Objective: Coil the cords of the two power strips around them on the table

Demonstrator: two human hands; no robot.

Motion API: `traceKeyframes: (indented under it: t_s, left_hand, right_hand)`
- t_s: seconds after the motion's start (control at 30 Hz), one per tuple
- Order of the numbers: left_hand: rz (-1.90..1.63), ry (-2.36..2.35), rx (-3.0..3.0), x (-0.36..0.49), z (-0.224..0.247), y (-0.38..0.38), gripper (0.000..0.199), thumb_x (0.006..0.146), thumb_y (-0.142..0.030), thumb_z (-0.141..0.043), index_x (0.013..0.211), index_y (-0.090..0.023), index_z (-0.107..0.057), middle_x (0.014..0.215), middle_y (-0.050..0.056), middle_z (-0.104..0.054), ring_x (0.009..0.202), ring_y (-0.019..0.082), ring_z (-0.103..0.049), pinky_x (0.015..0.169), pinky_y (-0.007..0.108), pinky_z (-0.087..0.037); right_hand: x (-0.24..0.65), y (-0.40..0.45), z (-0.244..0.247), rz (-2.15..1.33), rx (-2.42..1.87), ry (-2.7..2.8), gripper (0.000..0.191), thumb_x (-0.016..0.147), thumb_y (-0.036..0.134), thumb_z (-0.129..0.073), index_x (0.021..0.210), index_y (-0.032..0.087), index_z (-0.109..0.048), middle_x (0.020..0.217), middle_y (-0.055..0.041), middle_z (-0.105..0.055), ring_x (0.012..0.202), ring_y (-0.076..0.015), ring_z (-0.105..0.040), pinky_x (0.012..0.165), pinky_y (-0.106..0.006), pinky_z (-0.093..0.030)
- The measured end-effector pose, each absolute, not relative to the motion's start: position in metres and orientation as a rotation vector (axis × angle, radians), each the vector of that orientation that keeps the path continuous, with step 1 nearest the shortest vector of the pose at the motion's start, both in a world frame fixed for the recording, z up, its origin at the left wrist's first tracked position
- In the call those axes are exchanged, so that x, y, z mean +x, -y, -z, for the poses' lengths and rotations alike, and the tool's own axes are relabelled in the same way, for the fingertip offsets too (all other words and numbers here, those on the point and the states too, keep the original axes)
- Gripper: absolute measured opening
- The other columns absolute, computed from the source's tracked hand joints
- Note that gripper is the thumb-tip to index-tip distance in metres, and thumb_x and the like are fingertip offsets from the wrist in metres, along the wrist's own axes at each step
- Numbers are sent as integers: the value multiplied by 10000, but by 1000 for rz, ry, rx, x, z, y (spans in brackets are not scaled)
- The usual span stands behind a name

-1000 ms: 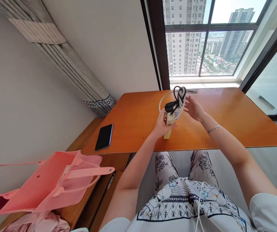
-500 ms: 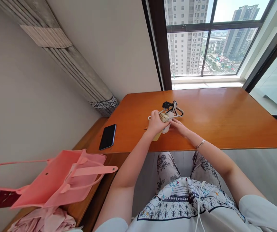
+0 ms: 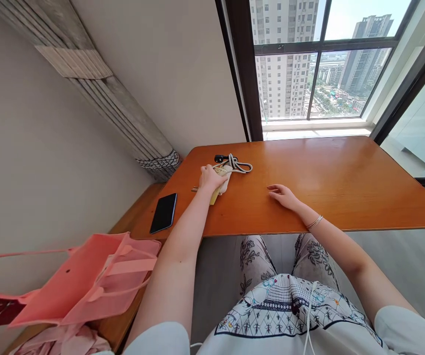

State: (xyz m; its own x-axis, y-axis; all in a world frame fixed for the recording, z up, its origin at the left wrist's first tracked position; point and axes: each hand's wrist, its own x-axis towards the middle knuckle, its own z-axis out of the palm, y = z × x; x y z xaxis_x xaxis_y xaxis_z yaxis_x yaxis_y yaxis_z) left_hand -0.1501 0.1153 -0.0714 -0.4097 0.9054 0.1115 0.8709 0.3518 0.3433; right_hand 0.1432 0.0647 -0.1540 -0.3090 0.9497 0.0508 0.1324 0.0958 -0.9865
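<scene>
My left hand [image 3: 211,178] is closed around a bundle on the left part of the wooden table [image 3: 308,172]. In the bundle are a white power strip [image 3: 226,180], a looped white and black cable [image 3: 240,166] with a black plug [image 3: 220,158], and a yellowish item [image 3: 215,195] partly hidden under my hand. My right hand [image 3: 283,194] rests near the table's front middle, fingers apart, holding nothing. A small metallic item [image 3: 194,189] pokes out left of my left wrist.
A black phone [image 3: 164,212] lies at the table's left edge. Below it, a pink bag [image 3: 82,281] and pink cloth [image 3: 62,340] sit on a wooden surface. Beyond the table are a window [image 3: 323,74] and a gathered curtain [image 3: 123,108].
My left hand and the bundle have moved left across the table, closer to the phone. My right hand has come away from the bundle and sits slightly further right.
</scene>
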Motion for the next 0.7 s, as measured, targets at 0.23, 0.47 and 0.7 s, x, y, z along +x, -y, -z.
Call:
traceKeyframes:
  t_s: [0.23,0.47,0.7]
  left_hand:
    - [-492,-2670,1638,-178,74,-136,843,727,-383,-780,1414,-68,-406,1532,279,-361,1248,383,-595,1018,481,-518]
    - [-328,-2702,1709,-181,80,-143,885,806,-376,-702,1550,-155,-277,1665,274,-43,1264,424,-581,960,524,-538]
    - [-97,-2676,1770,-182,74,-132,1140,710,-422,-798,1610,-233,-123,1669,266,73,1217,450,-599,925,565,-546]
  right_hand:
    - [152,-69,163,-1249,-1123,1581,286,866,338,-610,1080,171,-702,1036,-76,-723,896,-176,-662,812,-319,-552]
    - [148,-65,162,-1199,-1138,1675,187,848,266,-638,989,183,-727,1020,-58,-745,948,-177,-672,921,-328,-511]
    - [150,-63,160,-1157,-1163,1730,195,860,267,-624,1001,188,-733,1020,-59,-748,944,-183,-675,903,-325,-513]
